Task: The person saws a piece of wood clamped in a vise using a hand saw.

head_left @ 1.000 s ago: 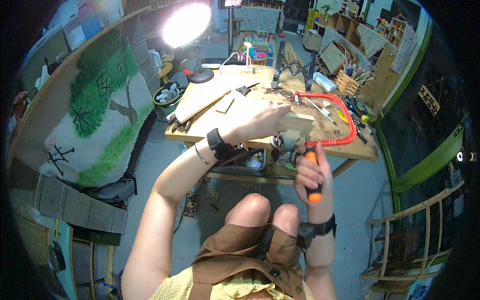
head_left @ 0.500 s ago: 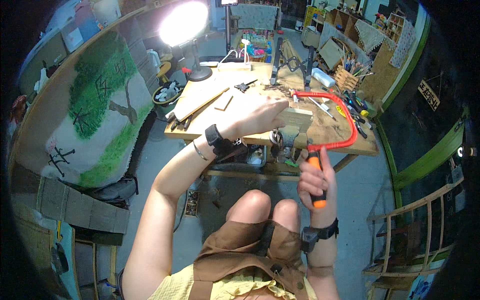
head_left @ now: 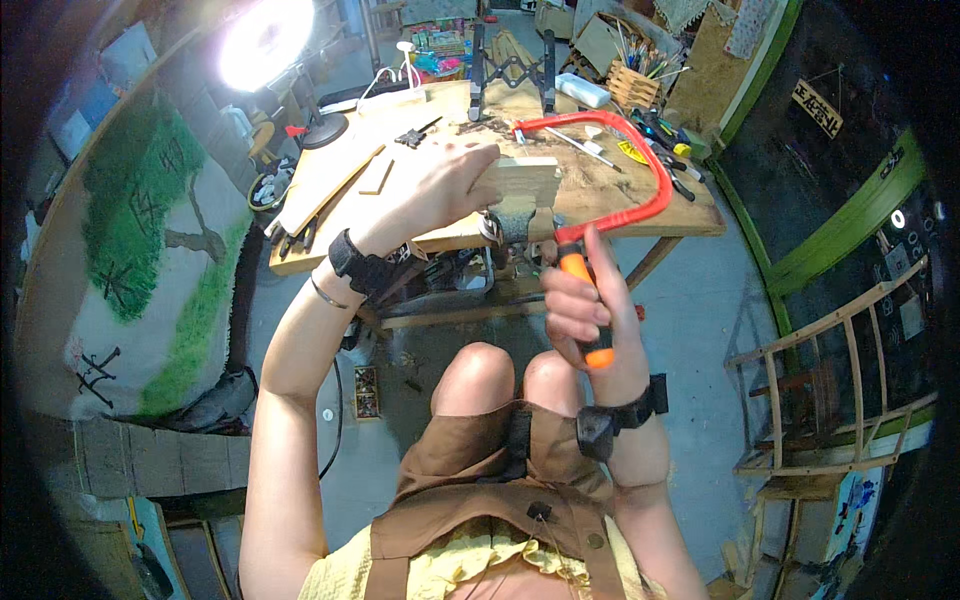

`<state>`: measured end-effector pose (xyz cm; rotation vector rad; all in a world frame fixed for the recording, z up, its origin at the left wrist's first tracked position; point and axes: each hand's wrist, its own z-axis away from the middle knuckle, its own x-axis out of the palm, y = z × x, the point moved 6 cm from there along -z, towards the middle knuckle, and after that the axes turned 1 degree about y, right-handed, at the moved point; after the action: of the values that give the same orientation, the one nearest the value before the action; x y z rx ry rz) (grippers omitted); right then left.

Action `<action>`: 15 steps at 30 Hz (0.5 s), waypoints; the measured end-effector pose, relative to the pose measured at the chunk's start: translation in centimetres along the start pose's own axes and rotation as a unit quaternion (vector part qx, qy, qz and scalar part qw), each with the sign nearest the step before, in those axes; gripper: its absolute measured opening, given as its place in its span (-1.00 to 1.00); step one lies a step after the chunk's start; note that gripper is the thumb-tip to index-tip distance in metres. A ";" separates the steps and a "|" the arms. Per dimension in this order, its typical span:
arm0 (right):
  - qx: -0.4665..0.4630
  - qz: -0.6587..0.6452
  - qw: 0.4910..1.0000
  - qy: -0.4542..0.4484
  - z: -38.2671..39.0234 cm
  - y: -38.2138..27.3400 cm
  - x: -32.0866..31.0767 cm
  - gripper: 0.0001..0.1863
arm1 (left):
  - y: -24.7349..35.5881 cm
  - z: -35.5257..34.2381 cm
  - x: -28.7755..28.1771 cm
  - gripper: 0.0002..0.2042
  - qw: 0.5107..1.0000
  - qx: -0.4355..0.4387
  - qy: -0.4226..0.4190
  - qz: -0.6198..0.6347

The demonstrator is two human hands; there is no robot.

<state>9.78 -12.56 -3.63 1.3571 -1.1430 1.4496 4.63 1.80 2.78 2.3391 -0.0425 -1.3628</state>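
Grasping one red saw (head_left: 663, 185), the right hand (head_left: 585, 300) holds it beside one board (head_left: 530, 180) at the near edge of one table (head_left: 600, 185) — the left hand (head_left: 440, 185) touches that board, grip unclear.

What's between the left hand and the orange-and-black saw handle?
In the head view, a pale, rectangular wooden board, with a grey, metal-looking block beneath, shows between the left hand and the saw handle.
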 end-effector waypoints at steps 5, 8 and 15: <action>-0.059 0.002 0.997 0.059 -1.1 -1.4 -0.5 -0.49 | -0.1 -0.2 -0.1 -0.67 0.996 0.047 0.033 -0.072; -0.042 -0.023 0.999 -0.015 1.6 -0.4 -0.9 -0.48 | 0.7 -0.4 -0.2 -0.70 0.996 -0.004 -0.025 -0.080; -0.021 -0.003 0.999 0.048 -2.1 -1.5 -1.3 -0.42 | -0.6 -0.2 0.3 -0.72 1.000 -0.006 0.012 -0.026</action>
<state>10.84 -10.10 -4.79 1.2485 -1.1007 1.4625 4.88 2.35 2.44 2.3604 0.0332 -1.3560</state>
